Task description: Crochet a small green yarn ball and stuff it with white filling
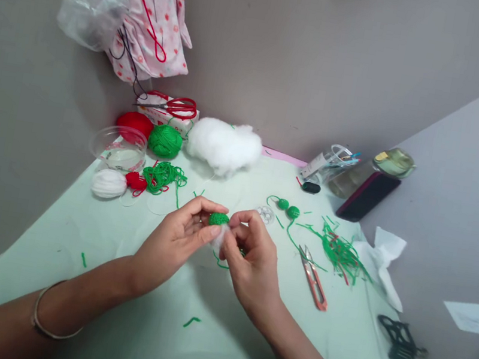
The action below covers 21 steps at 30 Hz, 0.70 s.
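Observation:
A small green crocheted piece (218, 219) is pinched between the thumb and fingers of my left hand (186, 229), above the middle of the table. My right hand (252, 257) is right beside it, its thumb and fingers closed on a thin tuft of white stuffing (220, 238) that touches the lower side of the green piece. Green yarn hangs below, between the two hands. Behind them lies a large heap of white stuffing (224, 145). Two small green balls (292, 212) joined to yarn rest to the right of my hands.
Orange snips (314, 279) and green yarn scraps (341, 250) lie at the right, near a phone (368, 197) and a pen cup (330, 165). Yarn balls (165, 142), a plastic tub (119, 148) and red scissors (181, 108) are at the back left. A black stand (402, 343) sits far right.

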Each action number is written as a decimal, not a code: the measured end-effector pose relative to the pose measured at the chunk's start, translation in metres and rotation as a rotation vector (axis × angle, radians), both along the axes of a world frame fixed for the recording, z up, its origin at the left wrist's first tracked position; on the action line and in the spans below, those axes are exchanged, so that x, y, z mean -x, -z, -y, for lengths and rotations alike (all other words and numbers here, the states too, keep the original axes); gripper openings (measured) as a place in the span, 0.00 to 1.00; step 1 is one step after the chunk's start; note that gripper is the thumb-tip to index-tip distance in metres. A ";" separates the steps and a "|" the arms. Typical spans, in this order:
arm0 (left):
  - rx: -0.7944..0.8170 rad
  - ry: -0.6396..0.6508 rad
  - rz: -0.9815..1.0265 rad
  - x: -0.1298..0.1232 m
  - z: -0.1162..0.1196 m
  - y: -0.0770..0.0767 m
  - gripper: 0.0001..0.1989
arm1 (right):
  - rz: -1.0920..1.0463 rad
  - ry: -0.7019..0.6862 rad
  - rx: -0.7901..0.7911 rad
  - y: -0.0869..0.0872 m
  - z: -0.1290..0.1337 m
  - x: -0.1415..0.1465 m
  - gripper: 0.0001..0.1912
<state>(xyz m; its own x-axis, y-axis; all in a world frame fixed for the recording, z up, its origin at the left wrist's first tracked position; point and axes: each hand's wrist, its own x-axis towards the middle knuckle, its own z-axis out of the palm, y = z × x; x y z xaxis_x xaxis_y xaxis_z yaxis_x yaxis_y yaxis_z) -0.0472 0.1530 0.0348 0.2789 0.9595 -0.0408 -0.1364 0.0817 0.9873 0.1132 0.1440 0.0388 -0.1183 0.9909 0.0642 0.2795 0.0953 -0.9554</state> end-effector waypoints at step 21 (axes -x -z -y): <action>-0.225 -0.190 -0.152 -0.003 -0.002 0.014 0.03 | -0.243 -0.143 0.321 -0.005 -0.005 0.003 0.15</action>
<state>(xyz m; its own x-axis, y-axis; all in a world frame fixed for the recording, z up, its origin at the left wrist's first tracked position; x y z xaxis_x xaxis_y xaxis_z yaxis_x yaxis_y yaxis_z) -0.0438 0.1547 0.0211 0.1014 0.9834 0.1502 0.0219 -0.1531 0.9880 0.1104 0.1494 0.0440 -0.2759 0.9397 -0.2022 0.0481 -0.1967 -0.9793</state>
